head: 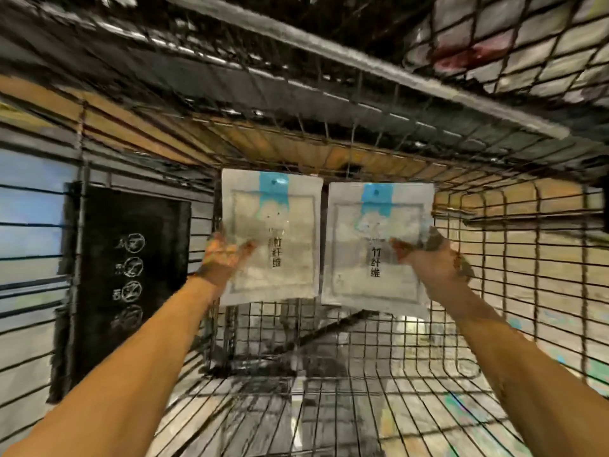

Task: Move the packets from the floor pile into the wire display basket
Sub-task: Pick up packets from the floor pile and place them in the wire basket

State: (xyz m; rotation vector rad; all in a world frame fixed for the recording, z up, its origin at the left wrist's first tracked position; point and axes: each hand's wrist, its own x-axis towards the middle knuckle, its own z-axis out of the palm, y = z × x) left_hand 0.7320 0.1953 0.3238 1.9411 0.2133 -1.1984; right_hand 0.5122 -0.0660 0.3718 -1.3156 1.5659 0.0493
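Note:
Two flat white packets with blue header tabs and black characters stand upright side by side inside the wire display basket [494,258]. My left hand [220,255] grips the left packet [280,225] at its left edge, thumb across the front. My right hand [431,255] grips the right packet [372,285] at its right edge. Both arms reach forward into the basket, and the packets sit close to its back wall, above the wire floor [329,407]. The floor pile is out of sight.
A second wire shelf [329,61] hangs overhead, with wrapped goods [514,44] at the top right. A black sign with round symbols [128,268] hangs on the basket's left wall. Tiled floor shows through the mesh below.

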